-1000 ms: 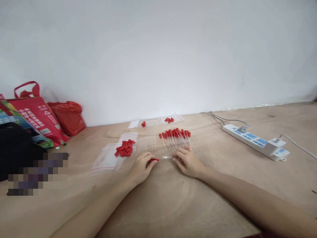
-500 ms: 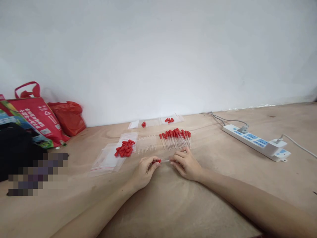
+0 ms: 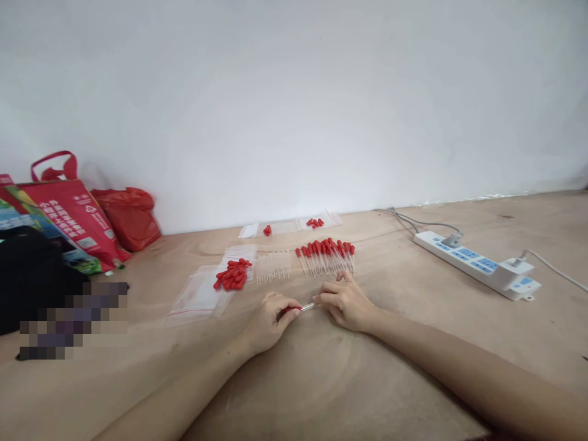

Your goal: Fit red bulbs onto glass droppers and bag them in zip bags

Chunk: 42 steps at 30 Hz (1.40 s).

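Note:
My left hand pinches a red rubber bulb between thumb and fingers. From the bulb a thin clear glass dropper tube runs to the right, a little tilted. The fingers of my right hand are closed on the tube's other end, whose tip they hide. Just beyond my right hand lies a row of red-topped droppers. Left of that row are several bare glass tubes. A heap of loose red bulbs rests on clear zip bags.
At the back by the wall lie more bags with small red bulbs and tubes. A white power strip with plugs and cables stands on the right. On the left are a red shopping bag, a red plastic bag and a black cloth item.
The held dropper has tilted, its bulb end coming lower and nearer to me. My left hand has shifted slightly; my right hand has hardly moved.

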Motion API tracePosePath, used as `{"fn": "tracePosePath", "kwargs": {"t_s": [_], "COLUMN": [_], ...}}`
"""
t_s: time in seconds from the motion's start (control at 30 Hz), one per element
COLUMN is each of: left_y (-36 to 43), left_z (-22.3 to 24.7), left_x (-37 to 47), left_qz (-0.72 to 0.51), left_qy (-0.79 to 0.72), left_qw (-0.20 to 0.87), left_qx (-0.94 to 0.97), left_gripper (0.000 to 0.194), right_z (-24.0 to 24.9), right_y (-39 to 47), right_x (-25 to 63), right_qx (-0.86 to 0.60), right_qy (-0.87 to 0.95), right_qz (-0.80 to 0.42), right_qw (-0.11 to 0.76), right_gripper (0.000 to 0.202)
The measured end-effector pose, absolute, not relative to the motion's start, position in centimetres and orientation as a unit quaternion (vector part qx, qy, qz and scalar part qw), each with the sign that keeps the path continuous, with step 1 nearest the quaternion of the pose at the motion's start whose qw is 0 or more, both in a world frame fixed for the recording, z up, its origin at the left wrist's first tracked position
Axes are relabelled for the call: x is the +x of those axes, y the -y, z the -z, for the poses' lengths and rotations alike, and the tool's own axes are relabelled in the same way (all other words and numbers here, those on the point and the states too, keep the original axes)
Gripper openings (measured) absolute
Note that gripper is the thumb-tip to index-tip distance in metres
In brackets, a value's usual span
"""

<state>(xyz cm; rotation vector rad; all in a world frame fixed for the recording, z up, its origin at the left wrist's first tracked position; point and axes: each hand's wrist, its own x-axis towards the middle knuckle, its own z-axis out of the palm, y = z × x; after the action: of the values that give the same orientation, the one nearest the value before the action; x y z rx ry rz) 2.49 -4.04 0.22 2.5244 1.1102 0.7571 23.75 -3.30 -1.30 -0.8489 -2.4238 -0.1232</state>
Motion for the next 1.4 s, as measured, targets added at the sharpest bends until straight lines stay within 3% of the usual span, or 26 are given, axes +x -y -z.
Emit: {"fn": "tracePosePath", "kwargs": {"t_s": [0.27,0.9,1.03,1.2,1.3,1.4], "left_y": [4.0,4.0,3.3,2.7,2.2,1.8], "left_z": [0.1,-0.1,-0.1,-0.4,-0.6,-0.8], "left_x": [2.5,2.4,2.1,1.3,0.3,-0.4], "left_qz": [-0.284,-0.254,-0.261,-0.280,-0.288,-0.263], "left_qy": [-0.328,-0.257,-0.277,-0.329,-0.407,-0.450], "left_qw": [0.090,0.004,0.002,0.010,0.016,0.057], "left_qx": [0.896,0.932,0.925,0.902,0.867,0.851], "left_gripper": [0.019,0.019,0.018,0.015,0.023,0.015], "right_z": [1.1,0.5,-0.5,-1.3,-1.0,-0.6], "right_y": [4.2,5.1,5.1,4.6,2.9,0.5], "right_x": [23.3,21.8,21.7,22.4,22.9,22.9], "right_qx": [-0.326,-0.407,-0.417,-0.408,-0.469,-0.538], "right_qy": [0.904,0.872,0.872,0.879,0.820,0.724], "right_qz": [0.049,-0.168,-0.156,-0.135,-0.219,-0.317], "right_qw": [0.272,0.214,0.203,0.206,0.244,0.294], "right_gripper": [0.019,0.031,0.033,0.018,0.014,0.011]}}
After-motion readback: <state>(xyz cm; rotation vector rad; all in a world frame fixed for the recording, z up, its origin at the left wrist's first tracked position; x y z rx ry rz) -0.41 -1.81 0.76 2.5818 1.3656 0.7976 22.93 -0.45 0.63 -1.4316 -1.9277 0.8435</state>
